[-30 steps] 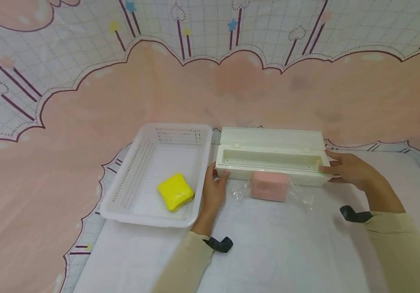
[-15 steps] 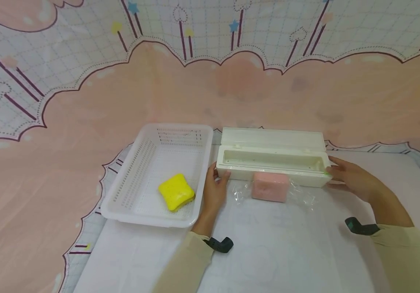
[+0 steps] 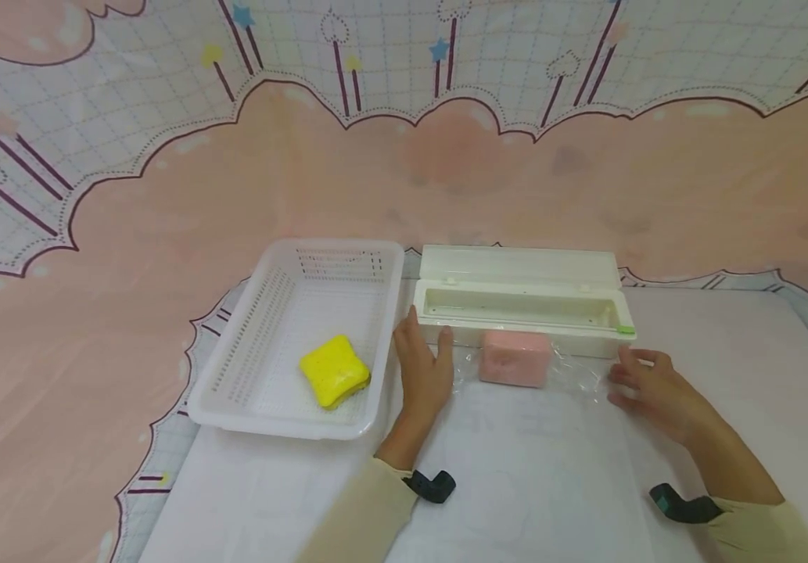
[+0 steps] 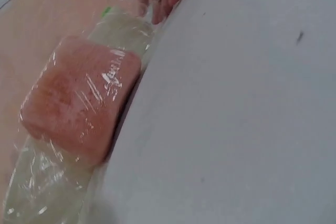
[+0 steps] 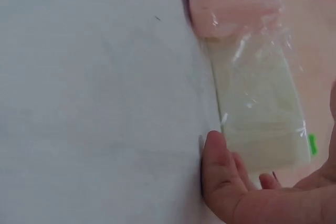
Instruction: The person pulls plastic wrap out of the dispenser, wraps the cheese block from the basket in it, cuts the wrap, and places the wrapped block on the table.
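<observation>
A long white lidded box (image 3: 439, 332) with a green slider (image 3: 626, 330) stands at the back of the table, its lid (image 3: 520, 266) raised. Against its front lies a pink block (image 3: 515, 360) in clear plastic film (image 3: 579, 371), whose loose ends spread to both sides. My left hand (image 3: 425, 375) is at the box's left front corner, fingers extended and thumb apart, holding nothing. My right hand (image 3: 660, 395) is by the film's right end below the box corner, fingers loosely bent. In the right wrist view its fingers (image 5: 220, 182) show nothing gripped.
Left of the box stands a white perforated basket (image 3: 235, 426) with a yellow sponge-like pad (image 3: 335, 371) inside. The white tabletop (image 3: 530, 485) stretches in front. A patterned cloth (image 3: 347, 180) hangs behind.
My right hand has left the box's right end and come down and slightly left, to the film's end. My left hand has shifted slightly right, and its fingers have straightened.
</observation>
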Demonstrator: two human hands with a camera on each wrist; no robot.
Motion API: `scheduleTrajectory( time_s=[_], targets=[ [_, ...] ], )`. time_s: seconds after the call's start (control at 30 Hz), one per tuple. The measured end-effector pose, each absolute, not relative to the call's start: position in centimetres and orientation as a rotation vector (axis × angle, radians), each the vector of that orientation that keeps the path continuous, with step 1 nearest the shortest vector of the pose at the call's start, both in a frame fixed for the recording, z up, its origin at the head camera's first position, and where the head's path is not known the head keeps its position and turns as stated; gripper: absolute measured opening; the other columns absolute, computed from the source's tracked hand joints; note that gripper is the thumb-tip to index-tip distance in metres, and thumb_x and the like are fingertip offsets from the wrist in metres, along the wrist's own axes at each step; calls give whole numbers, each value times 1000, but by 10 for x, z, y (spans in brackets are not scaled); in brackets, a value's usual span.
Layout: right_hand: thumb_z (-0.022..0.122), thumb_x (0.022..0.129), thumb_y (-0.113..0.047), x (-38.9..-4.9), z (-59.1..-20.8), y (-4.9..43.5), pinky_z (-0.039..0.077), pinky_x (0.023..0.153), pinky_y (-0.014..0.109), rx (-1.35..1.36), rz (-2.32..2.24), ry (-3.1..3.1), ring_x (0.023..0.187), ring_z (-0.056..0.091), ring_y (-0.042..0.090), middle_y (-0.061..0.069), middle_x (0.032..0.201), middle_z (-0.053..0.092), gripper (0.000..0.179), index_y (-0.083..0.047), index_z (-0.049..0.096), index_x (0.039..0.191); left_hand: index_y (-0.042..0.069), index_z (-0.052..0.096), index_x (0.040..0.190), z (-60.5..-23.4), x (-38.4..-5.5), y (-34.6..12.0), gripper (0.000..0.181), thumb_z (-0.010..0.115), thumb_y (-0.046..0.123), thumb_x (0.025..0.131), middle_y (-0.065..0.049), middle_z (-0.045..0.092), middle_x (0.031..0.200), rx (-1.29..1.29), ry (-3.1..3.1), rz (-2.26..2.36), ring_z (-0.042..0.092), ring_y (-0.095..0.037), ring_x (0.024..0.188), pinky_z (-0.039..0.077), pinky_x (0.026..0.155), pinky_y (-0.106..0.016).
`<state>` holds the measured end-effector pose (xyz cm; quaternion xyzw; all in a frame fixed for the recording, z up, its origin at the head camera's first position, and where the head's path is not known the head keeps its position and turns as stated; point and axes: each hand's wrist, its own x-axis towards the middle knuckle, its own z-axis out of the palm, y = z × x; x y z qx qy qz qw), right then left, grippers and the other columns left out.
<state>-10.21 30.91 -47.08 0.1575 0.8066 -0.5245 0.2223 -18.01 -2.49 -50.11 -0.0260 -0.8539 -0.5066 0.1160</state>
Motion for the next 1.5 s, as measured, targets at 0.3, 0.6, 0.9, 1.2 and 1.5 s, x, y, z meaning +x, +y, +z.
scheduleTrajectory(
  time_s=[0.3,0.6,0.9,1.2,1.5],
  targets=[
    [60,103,-37,-98,-478,290,50,92,17,262,-1630,2199,120,58,4,25,162,33,85,-7,1,156,22,71,125,-488,-161,-9,32,70,36,96,-2,61,138,-639,-2476,-598,47,-30,139,36,107,-64],
    [72,96,-30,-111,-484,276,50,90,21,128,-1560,2293,129,51,27,22,152,43,75,-3,34,154,27,77,114,-494,-164,-2,19,74,29,95,10,74,114,-664,-2465,-695,58,-16,124,36,108,-58],
    [77,92,-26,-114,-482,260,38,114,62,73,-1604,2253,147,35,47,27,158,37,84,-4,29,158,11,77,109,-479,-155,1,17,71,22,98,0,74,99,-755,-2464,-938,70,-12,90,54,75,-23],
    [76,92,-37,-107,-476,256,36,111,66,34,-1429,2403,144,38,47,22,157,44,81,-2,39,155,11,78,105,-455,-143,-1,13,71,17,97,0,74,92,-754,-2600,-1076,67,-9,81,51,72,-18],
    [73,91,-49,-100,-480,249,36,111,67,104,-1369,2464,143,42,45,22,152,51,76,-4,51,148,11,78,101,-451,-140,0,11,70,17,97,1,74,88,-752,-2607,-1093,66,-8,77,50,68,-18]
  ],
)
